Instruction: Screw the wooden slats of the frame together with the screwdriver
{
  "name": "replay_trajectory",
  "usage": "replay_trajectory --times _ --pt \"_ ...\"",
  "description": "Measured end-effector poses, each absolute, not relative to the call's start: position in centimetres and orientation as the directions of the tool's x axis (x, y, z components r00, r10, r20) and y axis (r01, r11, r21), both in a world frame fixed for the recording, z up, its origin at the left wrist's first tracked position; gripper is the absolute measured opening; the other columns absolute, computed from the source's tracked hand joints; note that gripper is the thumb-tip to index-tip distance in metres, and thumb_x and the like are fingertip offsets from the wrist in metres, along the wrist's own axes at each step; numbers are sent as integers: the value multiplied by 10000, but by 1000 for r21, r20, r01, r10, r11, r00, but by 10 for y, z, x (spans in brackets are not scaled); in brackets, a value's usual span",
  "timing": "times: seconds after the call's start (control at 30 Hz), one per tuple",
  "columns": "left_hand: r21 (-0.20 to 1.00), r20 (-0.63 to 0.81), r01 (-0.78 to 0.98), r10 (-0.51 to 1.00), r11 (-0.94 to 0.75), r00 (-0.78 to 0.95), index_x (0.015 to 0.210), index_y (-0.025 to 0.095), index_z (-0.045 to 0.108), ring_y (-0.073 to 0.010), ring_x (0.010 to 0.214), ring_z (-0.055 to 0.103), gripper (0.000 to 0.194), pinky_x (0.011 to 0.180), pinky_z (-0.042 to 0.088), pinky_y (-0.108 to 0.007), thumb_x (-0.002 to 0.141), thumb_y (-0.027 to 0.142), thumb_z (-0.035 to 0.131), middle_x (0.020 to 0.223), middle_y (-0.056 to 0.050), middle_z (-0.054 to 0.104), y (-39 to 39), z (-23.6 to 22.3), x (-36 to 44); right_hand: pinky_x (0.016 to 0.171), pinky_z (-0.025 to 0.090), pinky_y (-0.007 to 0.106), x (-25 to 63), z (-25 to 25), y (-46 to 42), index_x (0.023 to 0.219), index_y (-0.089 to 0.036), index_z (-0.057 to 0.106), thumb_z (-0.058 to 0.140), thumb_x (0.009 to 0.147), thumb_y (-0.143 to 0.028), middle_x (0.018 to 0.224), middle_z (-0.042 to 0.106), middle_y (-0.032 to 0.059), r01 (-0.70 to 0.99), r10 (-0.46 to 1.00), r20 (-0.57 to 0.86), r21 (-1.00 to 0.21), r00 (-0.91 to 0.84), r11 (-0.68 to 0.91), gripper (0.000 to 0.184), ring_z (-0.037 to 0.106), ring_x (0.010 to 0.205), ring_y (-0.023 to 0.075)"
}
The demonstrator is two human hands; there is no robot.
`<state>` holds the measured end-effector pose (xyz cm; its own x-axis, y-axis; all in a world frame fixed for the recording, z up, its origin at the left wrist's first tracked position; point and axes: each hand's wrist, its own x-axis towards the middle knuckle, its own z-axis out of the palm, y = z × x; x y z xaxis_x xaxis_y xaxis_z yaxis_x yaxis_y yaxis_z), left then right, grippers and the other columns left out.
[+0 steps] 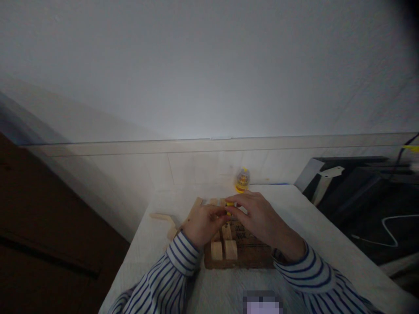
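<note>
My right hand (253,213) is closed in a pinch on a small yellow screwdriver (230,203), held over the wooden pieces. From the other side, my left hand (204,222) closes its thumb and fingertips around the lower part of the same tool. Its tip is hidden behind my fingers. Beneath both hands are light wooden strips with raised end blocks (231,250), lying side by side on a dark brown wooden board (253,253) that bears black handwriting.
A clear dome-shaped bit case with a yellow base (242,181) stands at the table's back edge. Left of the board lies an angled wooden piece (166,218). The white table (140,266) meets the wall; dark panels (360,196) lean at the right.
</note>
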<state>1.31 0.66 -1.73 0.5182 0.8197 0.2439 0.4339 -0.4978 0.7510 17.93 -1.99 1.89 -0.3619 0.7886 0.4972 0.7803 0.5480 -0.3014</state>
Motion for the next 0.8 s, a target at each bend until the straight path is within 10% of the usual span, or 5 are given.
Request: replay_trajectory --times 0.37,0.8 --pt "744 204 497 860 -446 467 793 146 694 -133 634 564 176 593 425 -211 772 268 569 705 -26 671 4 -11 14 862 440 388 177 15 -20 1149 -186 551 463 858 -266 1083 639 84 688 773 510 -405 -377 602 314 574 996 205" --pt "751 245 390 774 -533 584 921 138 681 -149 725 585 197 676 437 -223 811 198 530 806 -49 687 8 -19 9 751 437 347 177 20 -22 938 -197 647 528 840 -289 888 689 54 780 780 498 -282 -379 559 180 616 819 202"
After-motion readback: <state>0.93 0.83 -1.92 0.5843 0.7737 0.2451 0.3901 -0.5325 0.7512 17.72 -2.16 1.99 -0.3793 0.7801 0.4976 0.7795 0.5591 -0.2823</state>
